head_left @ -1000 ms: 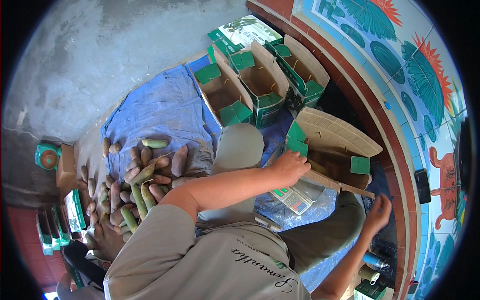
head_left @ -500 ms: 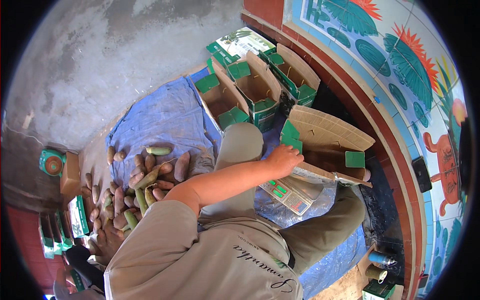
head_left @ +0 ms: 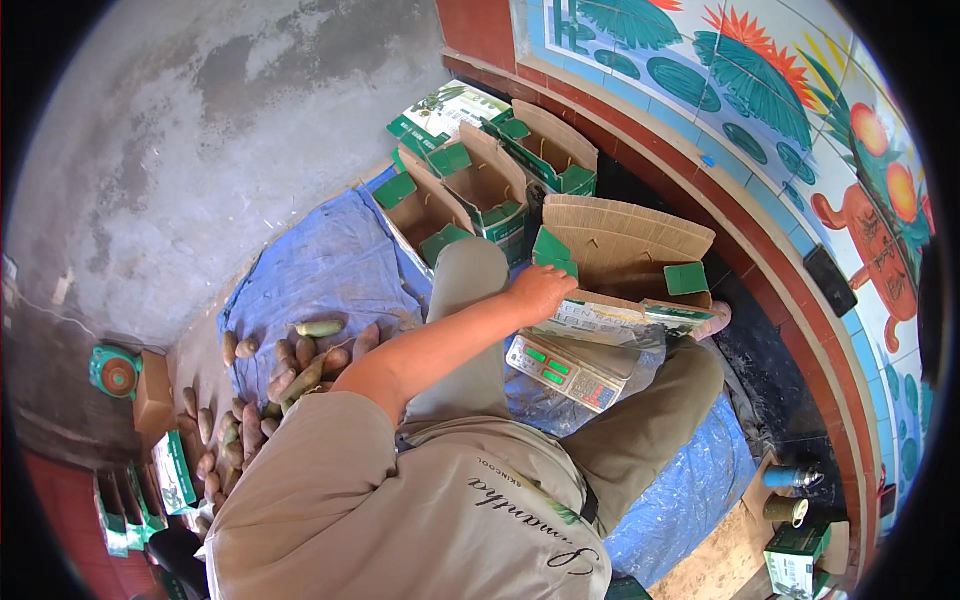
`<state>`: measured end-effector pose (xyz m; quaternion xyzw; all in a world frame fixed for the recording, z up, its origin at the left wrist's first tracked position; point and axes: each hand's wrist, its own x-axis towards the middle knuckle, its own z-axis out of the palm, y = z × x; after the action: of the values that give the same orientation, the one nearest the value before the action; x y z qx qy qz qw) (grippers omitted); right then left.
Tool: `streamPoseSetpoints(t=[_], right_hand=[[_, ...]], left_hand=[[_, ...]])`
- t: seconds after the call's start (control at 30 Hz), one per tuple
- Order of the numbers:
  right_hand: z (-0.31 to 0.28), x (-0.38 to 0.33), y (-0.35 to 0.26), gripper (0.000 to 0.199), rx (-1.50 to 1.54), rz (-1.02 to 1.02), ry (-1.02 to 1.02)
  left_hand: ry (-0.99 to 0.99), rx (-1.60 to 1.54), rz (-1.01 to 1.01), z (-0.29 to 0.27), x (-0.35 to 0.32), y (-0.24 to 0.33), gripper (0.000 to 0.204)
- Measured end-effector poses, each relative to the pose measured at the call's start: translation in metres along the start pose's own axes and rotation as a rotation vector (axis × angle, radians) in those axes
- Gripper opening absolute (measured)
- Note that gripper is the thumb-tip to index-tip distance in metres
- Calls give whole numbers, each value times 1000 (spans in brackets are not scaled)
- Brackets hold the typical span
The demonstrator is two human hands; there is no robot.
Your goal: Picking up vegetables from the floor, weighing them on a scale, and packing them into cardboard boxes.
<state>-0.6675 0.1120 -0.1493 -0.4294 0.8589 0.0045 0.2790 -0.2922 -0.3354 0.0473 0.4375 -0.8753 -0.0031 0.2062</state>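
Open brown cardboard carton with green flaps (head_left: 625, 245) sits right of centre frame, resting on the grey digital scale with green buttons (head_left: 565, 372), which lies on the blue plastic tarp (head_left: 320, 270). Left hand (head_left: 540, 290) rests on the carton's near-left edge by a green flap, fingers curled over the rim; looks like a loose grip on the cardboard, not a firm clamp. Right hand not in view, can't tell what it's doing. The part of the carton interior that shows looks bare, so filling seems not started on this one. Above it, upper centre, three more open green-and-brown cartons (head_left: 480, 190) stand in a row, also showing bare insides as far as visible. Left of centre, a heap of long brown and green tubers (head_left: 300, 365) lies on the tarp edge and spills down toward lower left; heap looks large. Judgement: boxes set up, one on the scale, loading and weighing mostly left to do. Small green flat boxes (head_left: 175, 470) lower left, teal round object (head_left: 115, 370) on the concrete at left
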Motion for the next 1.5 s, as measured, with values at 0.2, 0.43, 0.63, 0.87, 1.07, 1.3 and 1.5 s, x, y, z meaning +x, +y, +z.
streamPoseSetpoints(t=[0.2, 0.43, 0.63, 0.87, 1.07, 1.3, 1.5], right_hand=[[4, -13, 6, 36, -29, -9, -51], [-11, -5, 11, 36, -111, -56, -107], [-5, -16, 13, 36, -143, -68, -173], [-3, -23, 15, 37, -176, -80, -232], [-6, -23, 14, 37, -216, -97, -281], [-19, -20, 8, 37, -292, -116, -340], [-42, -3, -2, 37, -386, -138, -378]], left_hand=[[-26, 14, -16, -5, -2, 0, 17], [12, -39, -39, -12, -3, 6, 16], [-48, -22, -19, -15, -5, 4, 16], [-46, -39, -18, -14, -3, 3, 15], [-69, -28, -28, -11, -2, 3, 14], [-56, -19, -11, -12, -1, 4, 13], [-11, -24, -40, -7, -5, 8, 13]])
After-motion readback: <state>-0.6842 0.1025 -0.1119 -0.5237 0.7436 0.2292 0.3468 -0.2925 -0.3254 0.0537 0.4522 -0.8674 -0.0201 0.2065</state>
